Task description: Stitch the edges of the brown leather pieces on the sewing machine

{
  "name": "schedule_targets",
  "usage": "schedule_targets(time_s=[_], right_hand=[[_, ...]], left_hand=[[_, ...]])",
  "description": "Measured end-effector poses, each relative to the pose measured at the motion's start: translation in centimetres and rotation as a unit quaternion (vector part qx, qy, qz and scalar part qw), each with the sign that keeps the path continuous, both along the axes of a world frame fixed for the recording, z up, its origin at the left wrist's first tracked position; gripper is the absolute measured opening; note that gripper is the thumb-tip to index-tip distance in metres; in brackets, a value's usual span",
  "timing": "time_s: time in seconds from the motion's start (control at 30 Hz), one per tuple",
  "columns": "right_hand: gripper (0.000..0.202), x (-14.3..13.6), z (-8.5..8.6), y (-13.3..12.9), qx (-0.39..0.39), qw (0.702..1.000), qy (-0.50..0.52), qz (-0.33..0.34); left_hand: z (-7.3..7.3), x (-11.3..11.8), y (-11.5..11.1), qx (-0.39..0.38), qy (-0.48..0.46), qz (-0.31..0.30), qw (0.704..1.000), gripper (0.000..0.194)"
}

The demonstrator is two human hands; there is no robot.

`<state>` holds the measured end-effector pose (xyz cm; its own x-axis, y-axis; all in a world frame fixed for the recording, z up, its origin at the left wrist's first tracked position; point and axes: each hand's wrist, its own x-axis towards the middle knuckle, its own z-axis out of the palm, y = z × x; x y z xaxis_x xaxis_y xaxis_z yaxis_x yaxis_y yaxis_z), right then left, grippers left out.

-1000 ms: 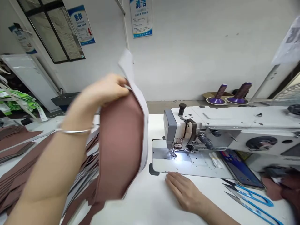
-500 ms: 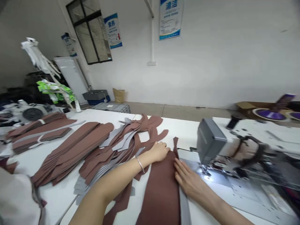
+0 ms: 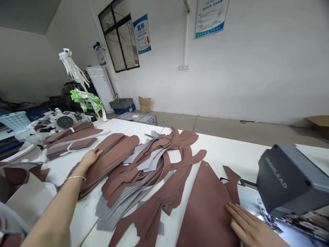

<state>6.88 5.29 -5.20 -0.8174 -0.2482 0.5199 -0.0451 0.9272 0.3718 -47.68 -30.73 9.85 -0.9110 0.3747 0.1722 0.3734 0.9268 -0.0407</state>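
Note:
My left hand [image 3: 90, 160] reaches far out to the left, its fingertips on the edge of a stack of long brown cut panels [image 3: 113, 157]; the fingers look slightly apart, and no piece is lifted. My right hand [image 3: 248, 223] lies flat, fingers stretched, on the right edge of a large brown panel [image 3: 205, 209] in front of me. A narrow brown strip [image 3: 232, 181] lies beyond those fingers, beside the sewing machine [image 3: 290, 178]. Between my hands are piled curved brown pieces [image 3: 154, 202] with grey undersides.
At the far left lie tied brown bundles [image 3: 74, 144]; behind them are another machine [image 3: 64, 120] and a light blue basket [image 3: 15, 120]. A stand with white strips [image 3: 74, 70] and green tags rises there. Grey crates [image 3: 138, 118] stand beyond the white table [image 3: 239, 151].
My left hand has left the large panel and moved left to the panel stack. My right hand stays on the large panel's edge. The view has swung left.

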Motion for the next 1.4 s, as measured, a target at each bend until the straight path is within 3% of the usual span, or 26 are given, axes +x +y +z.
schedule_targets(time_s=[0.13, 0.27, 0.47, 0.67, 0.77, 0.9, 0.93, 0.97, 1.03, 1.07, 1.13, 1.23, 1.33, 1.4], right_hand=[[0.045, 0.5, 0.9, 1.1, 0.004, 0.999, -0.018, 0.029], [0.061, 0.7, 0.9, 1.7, -0.039, 0.996, -0.071, -0.041], [0.045, -0.9, -0.6, 1.8, 0.047, 0.995, -0.033, -0.086], [0.039, -2.0, -0.5, 1.1, 0.084, 0.99, -0.048, -0.104], [0.035, -1.7, -0.9, 1.0, 0.078, 0.993, -0.021, -0.088], [0.04, -0.3, -1.8, 0.7, 0.058, 0.995, 0.019, -0.078], [0.042, 0.1, -1.9, 0.4, 0.051, 0.995, 0.023, -0.08], [0.043, 0.4, -2.0, 0.0, 0.044, 0.995, 0.024, -0.081], [0.042, 1.0, -2.0, -1.0, 0.032, 0.996, 0.022, -0.074], [0.042, 1.2, -1.9, -1.7, 0.028, 0.997, 0.019, -0.064], [0.041, 1.4, -1.6, -3.3, 0.017, 0.999, 0.006, -0.04], [0.04, 2.0, -1.3, -6.4, -0.033, 0.999, -0.006, -0.038], [0.034, 3.6, -0.9, -9.7, -0.094, 0.994, -0.016, -0.057], [0.029, 4.9, -0.4, -11.3, -0.111, 0.991, -0.021, -0.068]], left_hand=[[-1.5, -2.5, -2.0, -0.05, -0.053, -0.013, 0.997, 0.038], [-1.3, -3.0, -1.9, -0.086, -0.075, -0.043, 0.993, 0.04], [0.5, -1.7, -0.9, -0.112, -0.089, -0.054, 0.988, 0.031], [1.6, 1.1, 0.4, -0.097, -0.043, -0.012, 0.994, 0.028], [4.8, 2.4, 0.6, -0.054, 0.04, 0.021, 0.998, 0.027], [12.4, 5.5, 1.1, 0.025, 0.223, 0.012, 0.974, 0.032], [14.3, 6.9, 1.7, 0.053, 0.287, -0.012, 0.956, 0.032], [15.8, 8.8, 2.6, 0.103, 0.373, -0.074, 0.919, 0.028], [17.0, 13.5, 5.3, 0.139, 0.432, -0.229, 0.861, 0.02], [16.5, 16.3, 7.1, 0.117, 0.412, -0.301, 0.852, 0.022], [13.3, 22.4, 11.1, 0.05, 0.339, -0.436, 0.832, 0.032], [4.6, 31.3, 17.0, -0.083, 0.161, -0.615, 0.767, 0.036], [-3.6, 38.5, 20.5, -0.16, 0.047, -0.686, 0.708, 0.034], [-6.5, 41.8, 21.2, -0.18, 0.008, -0.71, 0.681, 0.027]])
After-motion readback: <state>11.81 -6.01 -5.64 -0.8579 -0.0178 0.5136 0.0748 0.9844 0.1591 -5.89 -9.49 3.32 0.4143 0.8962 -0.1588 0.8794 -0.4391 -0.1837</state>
